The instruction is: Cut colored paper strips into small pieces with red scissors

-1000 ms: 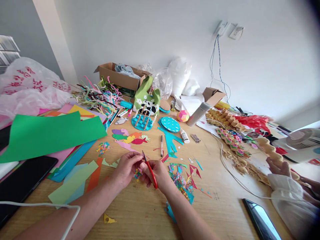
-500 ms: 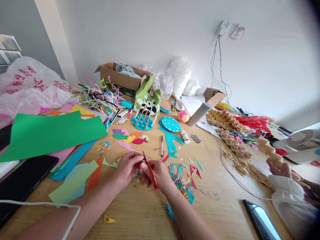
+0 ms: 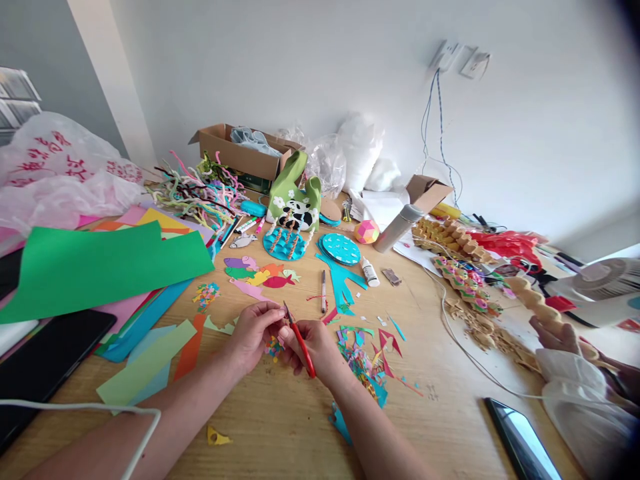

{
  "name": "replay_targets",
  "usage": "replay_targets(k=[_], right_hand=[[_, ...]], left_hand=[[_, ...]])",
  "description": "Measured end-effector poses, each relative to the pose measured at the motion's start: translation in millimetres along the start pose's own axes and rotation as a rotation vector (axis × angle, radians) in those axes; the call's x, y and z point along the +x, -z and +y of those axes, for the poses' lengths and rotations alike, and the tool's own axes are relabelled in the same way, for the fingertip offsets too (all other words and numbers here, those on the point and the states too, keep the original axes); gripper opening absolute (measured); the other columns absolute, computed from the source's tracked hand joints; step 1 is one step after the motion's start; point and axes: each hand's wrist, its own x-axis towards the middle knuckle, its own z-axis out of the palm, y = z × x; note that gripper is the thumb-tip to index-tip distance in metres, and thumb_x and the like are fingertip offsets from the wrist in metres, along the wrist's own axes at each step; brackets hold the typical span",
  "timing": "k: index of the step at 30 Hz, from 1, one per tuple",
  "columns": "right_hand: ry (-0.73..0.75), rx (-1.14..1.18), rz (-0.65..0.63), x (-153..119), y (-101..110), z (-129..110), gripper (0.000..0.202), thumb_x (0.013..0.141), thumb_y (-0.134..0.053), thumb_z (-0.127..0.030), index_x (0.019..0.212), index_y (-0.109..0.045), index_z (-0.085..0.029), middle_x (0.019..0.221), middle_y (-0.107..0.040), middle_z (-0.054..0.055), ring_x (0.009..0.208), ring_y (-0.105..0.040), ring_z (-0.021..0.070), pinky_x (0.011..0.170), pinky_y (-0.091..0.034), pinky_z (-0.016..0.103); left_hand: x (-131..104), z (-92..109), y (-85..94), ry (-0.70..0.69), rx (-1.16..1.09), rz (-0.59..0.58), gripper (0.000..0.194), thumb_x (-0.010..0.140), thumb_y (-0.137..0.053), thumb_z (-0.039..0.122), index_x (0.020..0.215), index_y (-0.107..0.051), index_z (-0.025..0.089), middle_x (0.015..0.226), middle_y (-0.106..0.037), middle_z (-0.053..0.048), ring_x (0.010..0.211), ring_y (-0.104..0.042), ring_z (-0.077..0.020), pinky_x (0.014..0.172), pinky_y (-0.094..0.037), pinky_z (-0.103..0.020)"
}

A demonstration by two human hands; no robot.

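Note:
My right hand [image 3: 314,347] is closed around a pair of red-handled scissors [image 3: 301,343], whose dark blades point up and away from me. Close beside it on the left, my left hand [image 3: 257,333] pinches its fingertips together near the blades; whatever it holds is too small or hidden to make out. Small colourful paper bits [image 3: 274,348] lie on the table just under the hands. Beyond them are coloured paper fish [image 3: 260,273] and a capped pen [image 3: 323,291]. A heap of paper scraps [image 3: 361,363] lies right of my right wrist.
Sheets of coloured paper [image 3: 110,267] and a black tablet-like device [image 3: 55,370] lie at left. A panda bag [image 3: 295,200], a blue disc [image 3: 340,249] and a grey bottle [image 3: 399,228] stand farther back. At right, another person's hand [image 3: 560,337] holds a beige segmented strip near a phone [image 3: 523,437].
Very little differs. My hands and the scissors stay almost in place, and the other person's hand at the right has shifted slightly.

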Motion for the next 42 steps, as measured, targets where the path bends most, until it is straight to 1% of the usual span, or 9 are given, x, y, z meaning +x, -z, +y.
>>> replay_targets(k=[5, 15, 22, 27, 32, 38, 42], right_hand=[[0.003, 0.005, -0.009, 0.7, 0.3, 1.2, 0.053, 0.064, -0.068, -0.064, 0.065, -0.06, -0.011, 0.048, -0.059, 0.001, 0.036, -0.05, 0.0093, 0.033, -0.042, 0.017], [0.016, -0.014, -0.003, 0.4, 1.1, 2.3, 0.052, 0.066, -0.067, -0.063, 0.066, -0.06, -0.011, 0.048, -0.058, 0.0, 0.037, -0.051, 0.0096, 0.033, -0.043, 0.018], [-0.009, 0.0, -0.006, 0.5, 1.7, 1.7, 0.052, 0.064, -0.069, -0.062, 0.063, -0.059, -0.011, 0.046, -0.056, -0.001, 0.036, -0.05, 0.0091, 0.032, -0.042, 0.017], [-0.005, -0.008, -0.012, 0.9, 1.6, 2.4, 0.053, 0.064, -0.068, -0.064, 0.063, -0.059, -0.011, 0.046, -0.056, 0.0, 0.036, -0.05, 0.0092, 0.033, -0.043, 0.018], [-0.005, -0.018, -0.011, 0.6, 1.8, 1.9, 0.054, 0.064, -0.066, -0.066, 0.065, -0.06, -0.012, 0.048, -0.057, 0.0, 0.037, -0.051, 0.0097, 0.034, -0.043, 0.018], [-0.005, -0.037, -0.009, 0.1, 1.1, -0.3, 0.055, 0.064, -0.065, -0.066, 0.066, -0.061, -0.012, 0.048, -0.058, 0.001, 0.038, -0.05, 0.0099, 0.034, -0.043, 0.019], [0.005, -0.039, -0.004, 0.0, 1.0, 0.4, 0.054, 0.065, -0.065, -0.065, 0.066, -0.06, -0.012, 0.048, -0.057, 0.0, 0.038, -0.051, 0.0101, 0.035, -0.043, 0.019]], left_hand=[[0.0, -0.7, 0.8, 0.001, 0.004, 0.014, 0.016, 0.06, -0.073, 0.024, 0.065, -0.061, 0.014, 0.054, -0.059, 0.001, 0.047, -0.051, -0.0089, 0.046, -0.039, -0.02], [-1.1, 0.2, -0.9, 0.024, 0.014, -0.013, 0.015, 0.06, -0.072, 0.023, 0.064, -0.06, 0.015, 0.052, -0.058, 0.002, 0.044, -0.049, -0.0087, 0.044, -0.038, -0.021], [1.1, 0.4, 0.8, -0.002, 0.025, 0.036, 0.015, 0.058, -0.072, 0.023, 0.066, -0.062, 0.014, 0.055, -0.061, 0.0, 0.049, -0.053, -0.0098, 0.048, -0.04, -0.021], [1.3, 1.2, 0.5, -0.002, 0.045, 0.056, 0.016, 0.057, -0.072, 0.023, 0.065, -0.062, 0.014, 0.053, -0.06, 0.0, 0.048, -0.051, -0.0094, 0.047, -0.038, -0.021], [-0.3, 2.1, -0.2, 0.002, 0.054, 0.034, 0.015, 0.059, -0.071, 0.024, 0.065, -0.062, 0.014, 0.052, -0.059, 0.001, 0.045, -0.049, -0.0088, 0.046, -0.036, -0.021], [-0.2, 3.2, -2.2, 0.006, 0.078, 0.058, 0.016, 0.057, -0.072, 0.024, 0.064, -0.061, 0.014, 0.052, -0.058, 0.001, 0.046, -0.049, -0.0085, 0.046, -0.036, -0.02], [-0.7, 3.7, -3.0, -0.001, 0.081, 0.038, 0.016, 0.058, -0.072, 0.024, 0.062, -0.06, 0.014, 0.052, -0.057, 0.002, 0.046, -0.048, -0.0079, 0.046, -0.035, -0.02]])
